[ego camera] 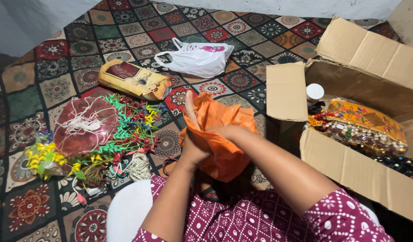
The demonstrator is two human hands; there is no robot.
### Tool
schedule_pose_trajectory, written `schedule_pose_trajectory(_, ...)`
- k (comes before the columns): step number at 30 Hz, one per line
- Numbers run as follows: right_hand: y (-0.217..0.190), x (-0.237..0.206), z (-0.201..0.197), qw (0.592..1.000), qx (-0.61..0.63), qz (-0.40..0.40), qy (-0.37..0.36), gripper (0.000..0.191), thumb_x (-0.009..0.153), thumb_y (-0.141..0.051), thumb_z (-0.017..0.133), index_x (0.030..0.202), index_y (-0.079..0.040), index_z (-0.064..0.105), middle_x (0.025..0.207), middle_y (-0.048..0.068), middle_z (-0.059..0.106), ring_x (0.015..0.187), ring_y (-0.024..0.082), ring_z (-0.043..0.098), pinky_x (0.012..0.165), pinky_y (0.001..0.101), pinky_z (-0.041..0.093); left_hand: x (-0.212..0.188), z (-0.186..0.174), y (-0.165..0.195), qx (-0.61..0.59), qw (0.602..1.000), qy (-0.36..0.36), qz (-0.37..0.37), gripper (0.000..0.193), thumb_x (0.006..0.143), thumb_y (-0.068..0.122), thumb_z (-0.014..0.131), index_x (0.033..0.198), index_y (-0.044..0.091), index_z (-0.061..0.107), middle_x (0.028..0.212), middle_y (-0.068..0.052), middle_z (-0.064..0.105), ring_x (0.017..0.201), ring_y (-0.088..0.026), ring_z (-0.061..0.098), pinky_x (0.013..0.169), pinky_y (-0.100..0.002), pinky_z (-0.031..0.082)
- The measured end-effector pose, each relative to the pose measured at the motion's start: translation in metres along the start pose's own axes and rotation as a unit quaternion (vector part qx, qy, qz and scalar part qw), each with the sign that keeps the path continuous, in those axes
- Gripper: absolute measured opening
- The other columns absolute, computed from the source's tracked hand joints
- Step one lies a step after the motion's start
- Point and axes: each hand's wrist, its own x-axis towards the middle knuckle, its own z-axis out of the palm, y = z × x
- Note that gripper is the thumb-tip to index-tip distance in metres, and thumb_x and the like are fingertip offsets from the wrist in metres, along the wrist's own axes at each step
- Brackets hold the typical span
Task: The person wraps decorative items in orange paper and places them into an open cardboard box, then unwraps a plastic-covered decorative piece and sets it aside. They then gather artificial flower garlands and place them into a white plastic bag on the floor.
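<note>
Plastic flowers are lying left on the quilt. Left hand and right hand are pressing an orange bag between them, mid-frame. Best keeping palms flat, squeezing evenly. Box is sitting open, right.

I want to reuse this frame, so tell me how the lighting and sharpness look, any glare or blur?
Head view: light is soft and even, with dim corners at far left and bottom right; mild glare on the white plastic bag; the orange bag and both hands, left hand and right hand, look sharp, no obvious motion blur.
</note>
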Motion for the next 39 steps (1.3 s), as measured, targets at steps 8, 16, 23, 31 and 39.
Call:
schedule_pose_trajectory(8, -0.064, -0.105, -0.069, 0.948, -0.080, 0.023, 0.308, 0.028, 0.095, -0.024, 0.062, 0.111, -0.006, 0.075, 0.093, 0.010, 0.078, 0.079, 0.022, 0.075, 0.075, 0.0392, 0.058, 0.004, -0.019, -0.031, -0.030, 0.990, 0.096, -0.100, 0.040, 0.095, 0.019, 0.068, 0.131, 0.001, 0.068, 0.120, -0.009, 0.075, 0.108, -0.018, 0.071, 0.098, -0.033, 0.056)
schedule_pose_trajectory(16, -0.087, -0.174, 0.024, 0.783, -0.251, -0.244, 0.514, 0.078, 0.073, -0.043, 0.080, 0.132, 0.002, 0.057, 0.110, 0.025, 0.071, 0.099, 0.041, 0.068, 0.087, 0.0428, 0.052, 0.009, -0.024, -0.048, -0.190, 0.861, 0.066, -0.467, 0.028, 0.093, 0.018, 0.064, 0.107, -0.004, 0.073, 0.091, -0.014, 0.075, 0.071, -0.024, 0.071, 0.067, -0.042, 0.059)
schedule_pose_trajectory(23, -0.008, -0.105, 0.053, 0.901, 0.089, -0.043, 0.423, 0.032, 0.096, -0.022, 0.069, 0.120, -0.002, 0.074, 0.097, 0.014, 0.079, 0.089, 0.025, 0.074, 0.080, 0.0348, 0.057, 0.009, -0.044, -0.041, -0.253, 0.849, 0.020, -0.463, 0.022, 0.096, 0.014, 0.059, 0.115, 0.001, 0.060, 0.100, -0.012, 0.072, 0.083, -0.025, 0.076, 0.075, -0.041, 0.066)
schedule_pose_trajectory(31, 0.052, -0.086, 0.051, 0.758, 0.554, 0.000, 0.344, 0.026, 0.101, -0.005, 0.056, 0.124, 0.006, 0.062, 0.106, 0.017, 0.073, 0.088, 0.024, 0.074, 0.079, 0.0380, 0.062, -0.003, -0.014, 0.003, 0.327, 0.943, -0.021, 0.053, 0.033, 0.088, 0.024, 0.084, 0.118, 0.024, 0.070, 0.148, -0.019, 0.056, 0.130, -0.034, 0.063, 0.106, -0.041, 0.056)
schedule_pose_trajectory(39, 0.075, -0.080, 0.062, 0.664, 0.724, 0.082, 0.170, 0.038, 0.101, -0.016, 0.034, 0.133, -0.009, 0.055, 0.119, 0.022, 0.067, 0.102, 0.035, 0.072, 0.085, 0.0544, 0.061, -0.007, 0.013, 0.028, 0.517, 0.772, -0.359, -0.086, 0.145, 0.036, 0.042, 0.105, 0.157, 0.021, 0.026, 0.165, -0.016, 0.025, 0.149, -0.046, 0.025, 0.111, -0.060, 0.025)
